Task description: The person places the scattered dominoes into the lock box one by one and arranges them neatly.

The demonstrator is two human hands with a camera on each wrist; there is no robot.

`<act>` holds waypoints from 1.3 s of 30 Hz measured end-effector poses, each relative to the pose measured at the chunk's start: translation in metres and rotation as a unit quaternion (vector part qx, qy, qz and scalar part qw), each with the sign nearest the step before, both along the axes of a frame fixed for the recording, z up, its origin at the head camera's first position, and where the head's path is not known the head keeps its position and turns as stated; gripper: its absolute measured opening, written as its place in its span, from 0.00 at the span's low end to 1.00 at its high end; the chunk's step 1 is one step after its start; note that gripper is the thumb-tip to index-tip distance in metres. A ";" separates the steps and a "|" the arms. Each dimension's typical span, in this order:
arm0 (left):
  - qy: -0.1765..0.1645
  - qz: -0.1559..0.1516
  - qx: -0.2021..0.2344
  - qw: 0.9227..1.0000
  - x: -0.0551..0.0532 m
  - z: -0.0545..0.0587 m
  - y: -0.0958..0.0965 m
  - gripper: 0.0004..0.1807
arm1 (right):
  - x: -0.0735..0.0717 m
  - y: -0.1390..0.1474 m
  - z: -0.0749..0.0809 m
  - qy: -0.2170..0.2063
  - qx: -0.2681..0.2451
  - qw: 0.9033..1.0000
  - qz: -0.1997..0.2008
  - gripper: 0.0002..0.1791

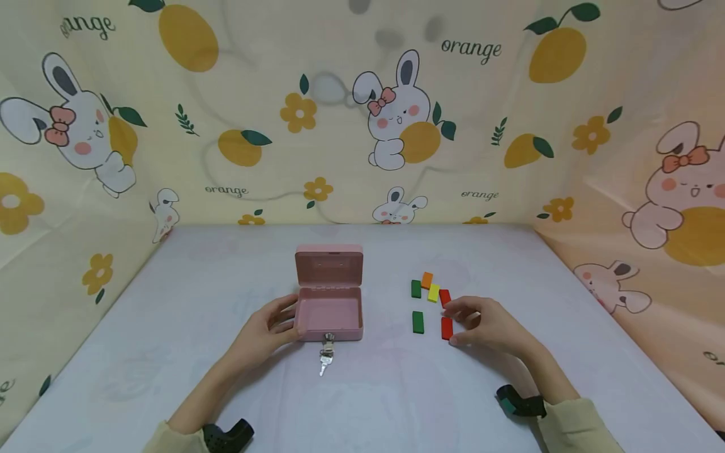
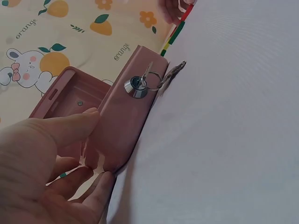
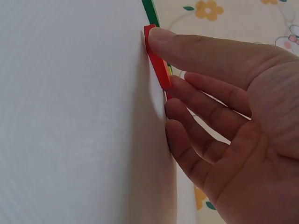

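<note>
So the lower red block point(image 1: 447, 328) is on the surface point(image 1: 368, 396) at the right hand's point(image 1: 484, 324) 9 o'clock, long axis 12-to-6, pinched at its 2 ends. Left hand's point(image 1: 272, 327) farther off, gripping the open pink box's point(image 1: 329, 335) 8 o'clock corner. Block's a slim, plain, bright red slab, btw.

I count two red blocks point(image 1: 447, 328) point(image 1: 444, 297), two green blocks point(image 1: 418, 322) point(image 1: 416, 289), one orange block point(image 1: 427, 280) and one yellow block point(image 1: 433, 293), so six, plus one box point(image 1: 328, 314), one lock point(image 2: 136, 88), one ring point(image 2: 160, 83) (its keys point(image 2: 174, 72) overlap too much for me to number), two hands point(image 1: 265, 330) point(image 1: 487, 324) and two wrist cameras point(image 1: 229, 435) point(image 1: 518, 401).
</note>
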State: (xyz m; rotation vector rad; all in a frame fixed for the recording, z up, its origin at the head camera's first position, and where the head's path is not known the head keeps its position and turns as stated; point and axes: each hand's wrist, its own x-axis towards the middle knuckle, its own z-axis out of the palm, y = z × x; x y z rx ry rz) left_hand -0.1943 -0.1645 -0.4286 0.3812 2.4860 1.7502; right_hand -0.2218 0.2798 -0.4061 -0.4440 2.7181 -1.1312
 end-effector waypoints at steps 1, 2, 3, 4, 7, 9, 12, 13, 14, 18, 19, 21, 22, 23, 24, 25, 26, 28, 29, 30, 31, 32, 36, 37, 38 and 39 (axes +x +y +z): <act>0.000 -0.002 0.003 1.000 0.000 0.000 0.000 0.39 | 0.000 0.000 0.000 0.004 0.002 1.000 0.002 0.29; 0.001 -0.004 0.006 1.000 0.000 0.001 -0.001 0.38 | 0.000 0.000 0.000 0.004 0.003 1.000 0.000 0.29; 0.002 -0.005 0.007 1.000 0.001 0.001 -0.001 0.38 | 0.000 -0.001 0.001 0.004 0.005 1.000 -0.005 0.29; 0.003 -0.008 0.012 1.000 0.001 0.001 -0.001 0.38 | 0.000 -0.001 0.001 0.003 0.006 1.000 -0.009 0.28; 0.007 -0.012 0.011 1.000 0.001 0.001 -0.001 0.38 | 0.000 -0.001 0.001 0.002 0.011 1.000 -0.013 0.27; 0.007 -0.012 0.009 1.000 0.002 0.001 -0.002 0.38 | 0.000 -0.002 0.001 -0.003 0.011 1.000 -0.017 0.26; 0.008 -0.009 0.001 1.000 0.002 0.000 -0.002 0.39 | 0.000 -0.001 -0.001 -0.003 0.013 1.000 -0.017 0.27; 0.008 -0.007 -0.003 1.000 0.002 0.000 -0.002 0.39 | 0.000 -0.001 -0.001 -0.002 0.013 1.000 -0.017 0.27; 0.007 -0.006 -0.004 1.000 0.001 -0.001 -0.002 0.39 | 0.000 -0.001 -0.002 -0.001 0.014 1.000 -0.017 0.27; 0.005 -0.006 -0.003 1.000 0.001 -0.002 -0.003 0.40 | -0.001 -0.002 -0.004 0.007 0.017 1.000 -0.011 0.29; 0.004 -0.006 -0.002 1.000 0.001 -0.003 -0.003 0.40 | -0.001 -0.002 -0.004 0.008 0.017 1.000 -0.011 0.29; 0.003 -0.007 0.001 1.000 0.001 -0.003 -0.003 0.40 | -0.001 -0.002 -0.004 0.007 0.016 1.000 -0.011 0.29; 0.002 -0.008 0.002 1.000 0.001 -0.003 -0.003 0.40 | -0.001 -0.003 -0.004 0.007 0.016 1.000 -0.011 0.28; 0.000 -0.008 0.002 1.000 0.002 -0.003 -0.003 0.40 | -0.001 -0.002 -0.003 0.007 0.016 1.000 -0.010 0.28; -0.001 -0.007 0.001 1.000 0.002 -0.003 -0.003 0.39 | -0.001 -0.003 -0.003 0.008 0.017 1.000 -0.009 0.28; -0.001 -0.006 0.000 1.000 0.002 -0.002 -0.003 0.39 | 0.000 -0.003 -0.003 0.009 0.018 1.000 -0.009 0.28; -0.002 -0.005 -0.002 1.000 0.002 -0.002 -0.003 0.39 | 0.000 -0.003 -0.003 0.010 0.019 1.000 -0.009 0.28; 0.000 -0.005 -0.004 1.000 0.002 -0.001 -0.002 0.40 | 0.000 -0.003 -0.002 0.012 0.020 1.000 -0.010 0.28; 0.002 -0.006 -0.006 1.000 0.002 -0.001 -0.002 0.40 | 0.000 -0.004 -0.002 0.011 0.020 1.000 -0.011 0.28; 0.004 -0.007 -0.008 1.000 0.002 -0.001 -0.002 0.40 | 0.000 -0.004 -0.001 0.011 0.019 1.000 -0.014 0.28; 0.007 -0.009 -0.009 1.000 0.001 -0.001 -0.002 0.40 | 0.001 -0.004 -0.001 0.012 0.020 1.000 -0.013 0.28; 0.010 -0.011 -0.010 1.000 0.001 0.000 -0.002 0.41 | 0.001 -0.004 -0.001 0.012 0.020 1.000 -0.016 0.28; 0.019 -0.019 -0.005 1.000 0.001 0.000 -0.003 0.40 | 0.001 -0.004 -0.001 0.011 0.023 0.999 -0.020 0.28; 0.020 -0.020 -0.002 1.000 0.001 -0.001 -0.003 0.40 | 0.001 -0.004 -0.001 0.012 0.024 0.999 -0.018 0.28; 0.021 -0.021 -0.002 1.000 0.001 0.000 -0.003 0.39 | 0.001 -0.005 -0.001 0.010 0.024 0.999 -0.020 0.28; 0.021 -0.020 -0.002 1.000 0.001 0.000 -0.003 0.39 | 0.001 -0.005 0.000 0.010 0.023 0.999 -0.019 0.28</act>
